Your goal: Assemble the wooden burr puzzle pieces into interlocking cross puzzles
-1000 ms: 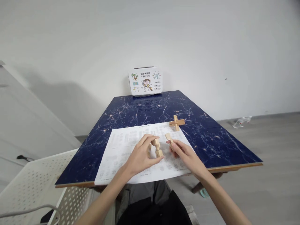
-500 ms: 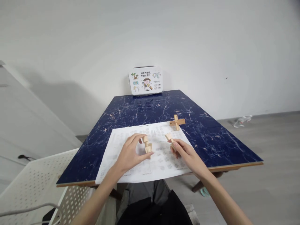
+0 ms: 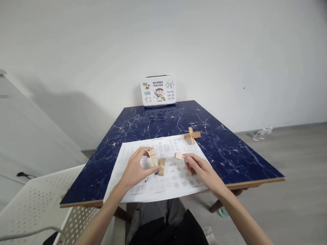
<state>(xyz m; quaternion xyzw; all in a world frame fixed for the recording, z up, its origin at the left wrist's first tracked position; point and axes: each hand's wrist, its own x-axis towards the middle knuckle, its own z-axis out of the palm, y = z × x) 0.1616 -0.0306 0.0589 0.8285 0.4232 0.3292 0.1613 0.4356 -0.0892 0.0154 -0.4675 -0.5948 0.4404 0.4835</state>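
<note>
My left hand point(image 3: 138, 167) is closed, thumb and fingers gripping a notched wooden puzzle piece point(image 3: 153, 157) by its ends. Just right of the thumb tip is a second notched wooden block point(image 3: 161, 167); whether it rests on the paper or touches the thumb I cannot tell. Between thumb and fingers my right hand point(image 3: 198, 165) pinches a third wooden piece point(image 3: 178, 156), its pale block end pointing left. A printed instruction sheet point(image 3: 143, 185) lies beneath both hands. At the sheet's far right corner sits a cross-shaped wooden assembly point(image 3: 191, 135).
The blue marbled table point(image 3: 153, 124) carries a white illustrated case point(image 3: 158, 91) against the wall at its far edge. To the left stands a white perforated rack point(image 3: 33, 194) with a grey cable. A clear plastic item point(image 3: 262, 133) lies on the floor at right.
The wooden pieces by my left hand have come apart, one now lower right by the thumb. My right hand has tilted its piece, the block end moving left and down.
</note>
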